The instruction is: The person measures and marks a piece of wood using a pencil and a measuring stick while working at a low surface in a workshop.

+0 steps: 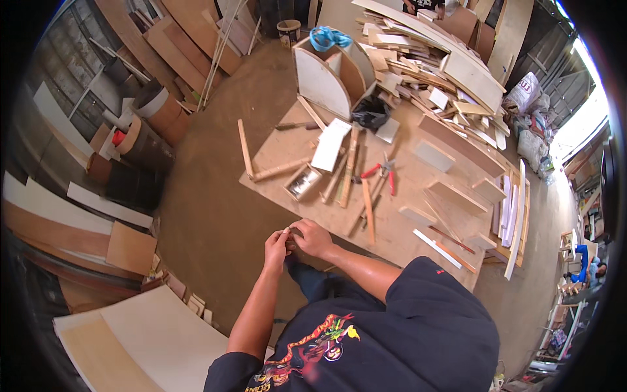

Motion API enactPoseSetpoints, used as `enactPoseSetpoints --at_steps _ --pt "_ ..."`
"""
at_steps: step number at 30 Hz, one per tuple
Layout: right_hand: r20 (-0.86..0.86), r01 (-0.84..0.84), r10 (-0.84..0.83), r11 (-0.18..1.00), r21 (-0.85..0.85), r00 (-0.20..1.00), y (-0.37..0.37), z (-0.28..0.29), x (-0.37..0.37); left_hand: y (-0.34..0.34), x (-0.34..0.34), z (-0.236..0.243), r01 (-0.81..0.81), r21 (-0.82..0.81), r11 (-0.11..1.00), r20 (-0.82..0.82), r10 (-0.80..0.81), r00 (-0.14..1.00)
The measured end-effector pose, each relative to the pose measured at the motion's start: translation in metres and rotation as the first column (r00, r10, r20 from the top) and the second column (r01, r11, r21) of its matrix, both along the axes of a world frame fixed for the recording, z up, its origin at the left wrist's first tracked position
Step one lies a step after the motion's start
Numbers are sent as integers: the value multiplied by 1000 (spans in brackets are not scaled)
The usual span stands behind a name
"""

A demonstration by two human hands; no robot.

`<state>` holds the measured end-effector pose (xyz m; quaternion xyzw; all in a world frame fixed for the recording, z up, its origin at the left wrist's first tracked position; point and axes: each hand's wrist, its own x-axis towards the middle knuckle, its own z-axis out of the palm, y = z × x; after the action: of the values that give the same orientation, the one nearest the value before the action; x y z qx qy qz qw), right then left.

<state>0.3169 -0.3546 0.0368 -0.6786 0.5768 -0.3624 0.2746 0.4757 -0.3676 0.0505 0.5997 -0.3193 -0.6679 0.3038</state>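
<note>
My left hand (277, 248) and my right hand (312, 239) meet in front of me, past the near left edge of the worktable (313, 204). Their fingers are closed and pressed together at the tips. Whatever they pinch, if anything, is too small to make out. Closest on the table is a small open wooden box (303, 182) with little pieces inside. Beside it lie a white board (331, 145), several wooden sticks and red-handled pliers (380, 173). A loose wooden strip (369, 212) points toward my right forearm.
A curved white cabinet piece (320, 81) with a blue cloth (328, 38) stands at the table's far side, near a black plastic bag (371, 112). Offcuts are heaped behind (418, 65). Sheets (111, 340) and drums (140, 147) line the left. Another person (424, 8) is at the far end.
</note>
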Motion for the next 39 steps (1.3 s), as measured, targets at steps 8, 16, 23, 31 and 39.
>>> enactPoseSetpoints --at_steps 8,16,23,31,39 --pt "-339 133 -97 987 85 936 -180 -6 102 -174 106 -10 174 -41 984 208 -162 965" --pt "-438 349 -263 928 128 860 -314 -4 155 -334 156 -26 319 10 948 176 -316 932" --pt "-522 643 -463 728 237 716 -370 -58 173 -460 217 -38 587 25 809 156 -583 797" --pt "-683 813 -453 412 410 574 -373 -72 188 -581 246 -28 768 96 633 175 -770 613" --pt "-623 933 -702 323 156 347 -416 -54 170 -673 156 -34 926 13 377 135 -918 372"
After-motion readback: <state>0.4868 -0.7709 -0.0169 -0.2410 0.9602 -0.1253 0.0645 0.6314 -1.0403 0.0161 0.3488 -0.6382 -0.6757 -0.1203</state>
